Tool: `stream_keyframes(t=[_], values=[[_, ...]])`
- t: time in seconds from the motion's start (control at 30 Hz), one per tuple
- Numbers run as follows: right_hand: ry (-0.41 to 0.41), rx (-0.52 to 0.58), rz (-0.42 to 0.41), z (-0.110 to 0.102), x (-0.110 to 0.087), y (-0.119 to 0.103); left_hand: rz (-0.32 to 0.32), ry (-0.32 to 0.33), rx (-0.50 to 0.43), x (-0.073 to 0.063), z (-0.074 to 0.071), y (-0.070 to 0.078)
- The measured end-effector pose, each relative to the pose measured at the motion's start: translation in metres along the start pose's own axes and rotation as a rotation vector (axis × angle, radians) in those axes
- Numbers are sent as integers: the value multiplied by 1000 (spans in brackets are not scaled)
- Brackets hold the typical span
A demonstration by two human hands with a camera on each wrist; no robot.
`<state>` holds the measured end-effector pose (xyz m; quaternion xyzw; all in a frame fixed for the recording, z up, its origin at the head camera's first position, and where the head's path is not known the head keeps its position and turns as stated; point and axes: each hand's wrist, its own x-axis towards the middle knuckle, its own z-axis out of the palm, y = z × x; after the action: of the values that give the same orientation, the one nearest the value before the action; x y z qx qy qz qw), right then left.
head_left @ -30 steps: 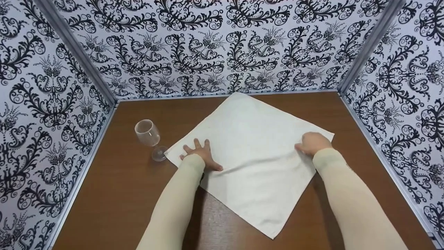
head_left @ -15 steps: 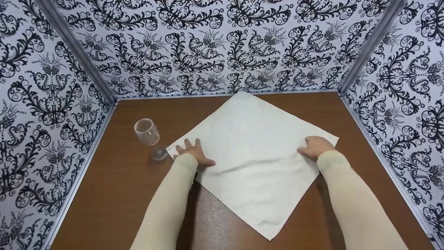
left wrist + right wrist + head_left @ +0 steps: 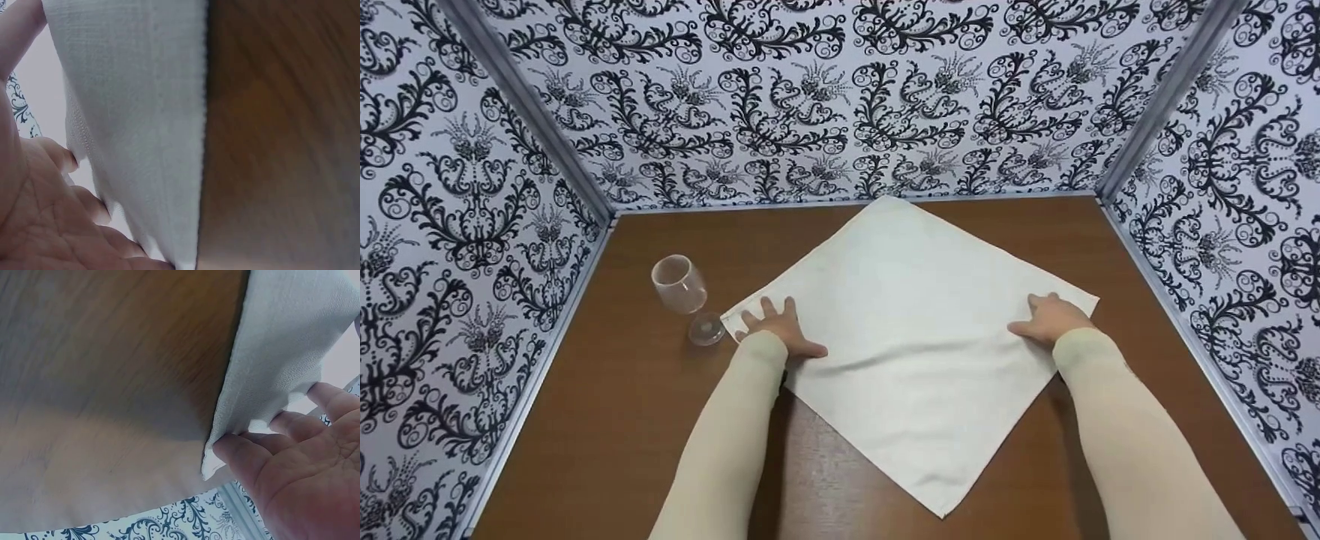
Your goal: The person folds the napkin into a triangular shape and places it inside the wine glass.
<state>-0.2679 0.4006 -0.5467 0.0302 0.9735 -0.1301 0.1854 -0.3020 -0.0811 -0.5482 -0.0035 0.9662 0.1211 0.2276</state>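
Observation:
A white cloth napkin [image 3: 915,300] lies spread like a diamond on the wooden table, with a shallow crease running across its middle. Near its left corner my left hand [image 3: 778,330] rests on it with the fingers spread. On the right corner my right hand [image 3: 1051,319] presses down, thumb pointing inward. Both wrist views show fingertips touching the cloth: the left palm [image 3: 45,208] hovers over it, and the right palm [image 3: 315,461] does likewise beside the hemmed edge. Neither hand pinches the fabric.
A clear stemmed glass [image 3: 681,289] stands upright left of the napkin, its foot right by the cloth's left corner. Patterned black-and-white panels [image 3: 810,97] wall in the back and both sides of the brown table [image 3: 607,420].
My left hand has slid left and slightly away from me, toward the napkin's left corner. My right hand has shifted right. The cloth's right corner has moved a little to the right.

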Motion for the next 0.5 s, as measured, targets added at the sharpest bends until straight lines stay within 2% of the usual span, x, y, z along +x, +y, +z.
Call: stream_keyframes(t=[0.13, 0.23, 0.4, 0.5], values=[[4, -1, -3, -1, -1, 0, -6, -4, -3, 15, 7, -4], [0, -3, -7, 0, 0, 0, -5, -4, -11, 14, 5, -3], [-14, -12, -8, 0, 2, 0, 3, 5, -2, -2, -7, 1], [-22, -30, -9, -1, 3, -1, 10, 9, -13, -1, -8, 0]])
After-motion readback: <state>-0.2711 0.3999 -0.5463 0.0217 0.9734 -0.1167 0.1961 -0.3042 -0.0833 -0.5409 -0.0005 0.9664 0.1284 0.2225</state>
